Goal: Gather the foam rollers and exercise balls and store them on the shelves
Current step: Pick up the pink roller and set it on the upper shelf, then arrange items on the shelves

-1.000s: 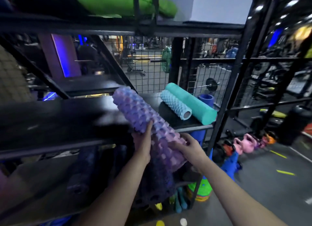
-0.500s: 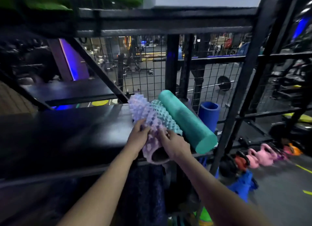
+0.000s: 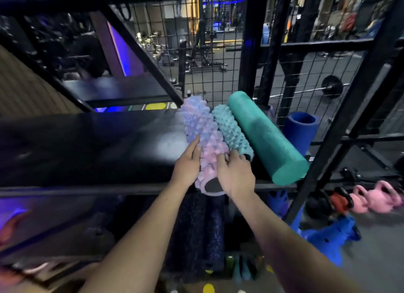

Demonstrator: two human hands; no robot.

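Shelf (image 3: 109,144) | purple roller (image 3: 201,135) pushed farther in | left hand (image 3: 185,168) flat against it | right hand (image 3: 236,174) fingers (image 3: 221,160) gripping it

My left forearm (image 3: 140,231) and right forearm (image 3: 284,238) are both bare, slender near the wrist and widening towards the bottom edge of the view, where they blur. My left hand (image 3: 187,169) and right hand (image 3: 237,175) are bare as well. The fingers (image 3: 194,146) are slim, and the picture is too soft to show me finer detail.
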